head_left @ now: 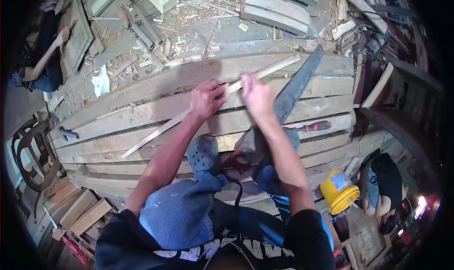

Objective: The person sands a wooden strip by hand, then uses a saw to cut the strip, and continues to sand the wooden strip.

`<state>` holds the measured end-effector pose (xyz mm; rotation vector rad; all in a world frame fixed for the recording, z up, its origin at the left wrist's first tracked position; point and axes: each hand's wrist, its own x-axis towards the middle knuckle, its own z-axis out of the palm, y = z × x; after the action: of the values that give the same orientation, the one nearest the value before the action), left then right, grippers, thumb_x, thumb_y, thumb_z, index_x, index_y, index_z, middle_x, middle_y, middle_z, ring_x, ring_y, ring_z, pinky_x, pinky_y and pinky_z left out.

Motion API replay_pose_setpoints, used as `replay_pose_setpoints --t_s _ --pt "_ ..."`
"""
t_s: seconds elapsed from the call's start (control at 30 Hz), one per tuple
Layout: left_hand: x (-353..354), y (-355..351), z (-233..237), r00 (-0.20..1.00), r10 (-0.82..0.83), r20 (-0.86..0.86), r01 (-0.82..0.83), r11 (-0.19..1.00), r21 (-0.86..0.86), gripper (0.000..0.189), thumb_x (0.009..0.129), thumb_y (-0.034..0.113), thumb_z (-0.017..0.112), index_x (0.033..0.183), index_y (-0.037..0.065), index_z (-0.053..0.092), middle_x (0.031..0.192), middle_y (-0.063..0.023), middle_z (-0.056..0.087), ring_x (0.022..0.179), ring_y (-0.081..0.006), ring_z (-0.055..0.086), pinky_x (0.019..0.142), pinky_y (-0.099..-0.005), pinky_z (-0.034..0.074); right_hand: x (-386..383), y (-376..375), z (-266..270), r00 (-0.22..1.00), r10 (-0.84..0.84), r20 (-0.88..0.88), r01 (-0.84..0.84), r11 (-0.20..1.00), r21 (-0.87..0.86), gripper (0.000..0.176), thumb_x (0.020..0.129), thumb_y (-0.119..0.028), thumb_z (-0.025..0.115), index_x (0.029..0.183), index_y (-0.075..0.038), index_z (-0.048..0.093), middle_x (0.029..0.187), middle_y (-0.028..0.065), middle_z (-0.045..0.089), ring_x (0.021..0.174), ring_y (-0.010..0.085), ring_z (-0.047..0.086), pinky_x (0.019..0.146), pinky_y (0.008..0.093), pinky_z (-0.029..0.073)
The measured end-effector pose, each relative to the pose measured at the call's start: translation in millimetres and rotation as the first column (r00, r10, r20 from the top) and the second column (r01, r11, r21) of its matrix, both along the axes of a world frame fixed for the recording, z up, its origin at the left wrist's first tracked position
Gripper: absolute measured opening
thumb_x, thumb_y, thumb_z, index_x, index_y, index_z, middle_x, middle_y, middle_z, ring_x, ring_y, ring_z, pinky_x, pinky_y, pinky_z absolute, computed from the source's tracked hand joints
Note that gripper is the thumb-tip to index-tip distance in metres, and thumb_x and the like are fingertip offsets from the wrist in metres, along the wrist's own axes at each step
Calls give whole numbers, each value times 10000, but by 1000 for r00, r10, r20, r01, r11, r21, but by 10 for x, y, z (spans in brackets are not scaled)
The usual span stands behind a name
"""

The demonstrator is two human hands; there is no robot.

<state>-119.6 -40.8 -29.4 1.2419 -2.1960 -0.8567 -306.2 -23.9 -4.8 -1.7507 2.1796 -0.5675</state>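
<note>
A long, thin wooden strip (163, 130) lies slantwise over the plank platform. My left hand (206, 99) is closed on the strip near its middle, fingers pinching its edge. Just to the right, my right hand (257, 96) is slightly blurred, its fingers pinched together right at the strip; I cannot tell what is between them. A handsaw (298, 83) lies beside my right forearm, its dark blade pointing away and its reddish-brown handle (236, 163) near my shoes. A red-and-black screwdriver (317, 126) rests on the planks to the right.
A hammer (68, 133) lies at the platform's left end. Wood offcuts and shavings cover the floor ahead, with a thick board stack (274, 12). A yellow bucket (338, 192) stands at right. Another person's arm (47, 57) shows at upper left; a crouching person (385, 180) is at right.
</note>
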Motion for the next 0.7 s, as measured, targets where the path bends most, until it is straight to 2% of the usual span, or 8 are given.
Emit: replay_pose_setpoints --t_s 0.13,0.23,0.3,0.43,0.5,0.57,0.63,0.7 --pt "40 36 17 999 -5 50 6 1000 -21 387 649 141 810 1032 124 754 697 -26 569 643 -198 567 584 -334 477 -300 -177 36 974 -227 -11 224 969 -107 273 967 -298 538 839 -99 672 538 163 599 472 357 610 439 462 476" --pt "0 -7 15 999 -28 41 29 999 -24 373 651 180 799 1017 144 735 722 -23 546 691 -214 575 617 -367 493 129 95 -66 993 118 -13 -118 993 -18 243 946 -273 568 806 -86 638 545 147 604 460 323 612 423 445 471" --pt "16 6 0 1000 -8 15 8 1000 29 377 659 181 794 1030 142 732 723 -29 544 705 -224 574 630 -370 493 55 95 -95 982 191 -8 -191 980 -48 224 935 -268 578 810 -90 634 552 149 606 457 326 610 417 444 467" --pt "44 29 -38 998 -27 57 28 1000 -8 411 657 173 794 1062 142 727 739 -38 557 706 -230 576 633 -372 489 -511 -125 53 986 -47 -163 51 998 21 264 953 -288 558 797 -96 648 580 165 621 470 338 614 417 456 465" --pt "26 -13 -9 999 -27 34 28 999 -23 409 650 170 798 1052 139 729 746 -43 564 693 -225 579 626 -365 488 -405 -161 76 986 -116 -123 97 983 -155 290 961 -287 542 785 -81 646 587 181 616 488 352 620 447 449 481" --pt "22 15 -8 1000 -10 29 9 999 32 385 658 172 798 1035 133 733 734 -42 558 692 -225 578 628 -361 491 -71 52 -4 984 179 -18 -178 982 57 253 951 -277 555 806 -88 640 595 161 624 490 355 620 461 451 493" --pt "5 -7 3 1000 -22 6 22 1000 -13 363 670 178 796 1025 134 737 719 -34 552 688 -221 577 629 -359 496 -199 34 14 982 162 -92 -163 987 0 273 959 -291 545 818 -79 642 578 160 618 486 355 619 454 450 491" --pt "15 8 18 999 -12 30 12 1000 0 358 681 179 792 1032 139 735 711 -25 551 693 -216 579 630 -361 499 -583 -124 7 989 -86 -122 80 996 -47 292 970 -310 530 836 -82 654 571 168 617 492 362 623 451 454 493"
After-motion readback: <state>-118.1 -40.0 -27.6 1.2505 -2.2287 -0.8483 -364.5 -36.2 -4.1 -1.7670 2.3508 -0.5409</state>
